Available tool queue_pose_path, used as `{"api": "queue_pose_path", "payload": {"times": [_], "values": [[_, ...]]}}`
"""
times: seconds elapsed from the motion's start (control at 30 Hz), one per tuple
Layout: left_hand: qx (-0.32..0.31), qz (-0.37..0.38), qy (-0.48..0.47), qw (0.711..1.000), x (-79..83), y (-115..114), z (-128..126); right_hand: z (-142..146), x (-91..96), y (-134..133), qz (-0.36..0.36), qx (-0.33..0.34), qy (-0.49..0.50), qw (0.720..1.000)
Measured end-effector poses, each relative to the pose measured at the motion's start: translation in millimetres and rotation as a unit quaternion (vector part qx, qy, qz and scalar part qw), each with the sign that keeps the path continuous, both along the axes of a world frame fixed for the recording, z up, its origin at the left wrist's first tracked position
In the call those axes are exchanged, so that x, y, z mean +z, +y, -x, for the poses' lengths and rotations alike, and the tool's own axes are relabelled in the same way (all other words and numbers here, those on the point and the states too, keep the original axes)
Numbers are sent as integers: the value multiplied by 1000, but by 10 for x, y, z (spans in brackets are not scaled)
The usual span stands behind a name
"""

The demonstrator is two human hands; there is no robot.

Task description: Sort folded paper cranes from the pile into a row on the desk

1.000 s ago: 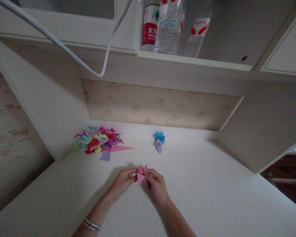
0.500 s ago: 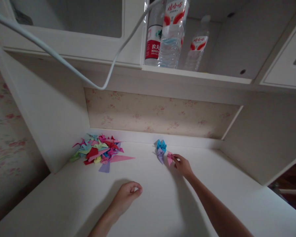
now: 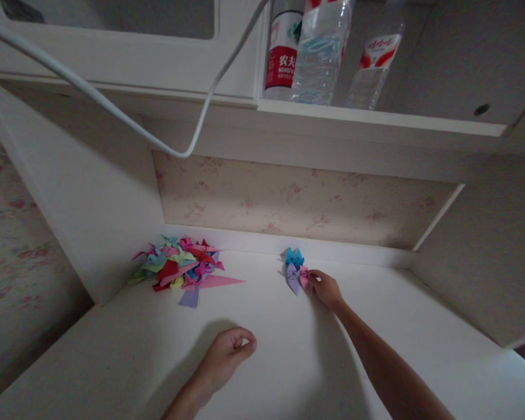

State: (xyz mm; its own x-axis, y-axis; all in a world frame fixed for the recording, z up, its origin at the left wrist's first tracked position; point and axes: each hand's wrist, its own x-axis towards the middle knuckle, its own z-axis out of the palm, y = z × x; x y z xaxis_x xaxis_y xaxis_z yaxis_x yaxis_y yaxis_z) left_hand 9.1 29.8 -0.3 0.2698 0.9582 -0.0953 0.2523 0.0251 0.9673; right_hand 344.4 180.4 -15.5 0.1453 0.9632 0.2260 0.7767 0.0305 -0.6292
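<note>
Pink folded paper lies toward the back of the tabletop, pinched by the nearer right hand, just left of it; the left hand, well apart, curls thumb to forefinger, seemingly empty. The pink piece's long axis runs roughly front-to-back, beside the purple folded paper.

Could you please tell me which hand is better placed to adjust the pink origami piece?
Probably the right hand: it pinches the pink origami piece, while the left hand hangs apart over the white tabletop.
</note>
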Motion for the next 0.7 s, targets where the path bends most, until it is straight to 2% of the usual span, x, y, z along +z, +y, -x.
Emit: {"api": "queue_pose_path", "payload": {"times": [0.17, 0.37, 0.7], "values": [[6, 8, 4, 1000, 44, -7, -4, -10, -35, 51, 11, 0, -29, 1000], [3, 0, -8, 1000, 15, -16, -4, -4, -46, 67, 13, 8, -56, 998], [7, 3, -2, 1000, 34, -1, -8, -29, -72, 102, 10, 19, -61, 998]]}}
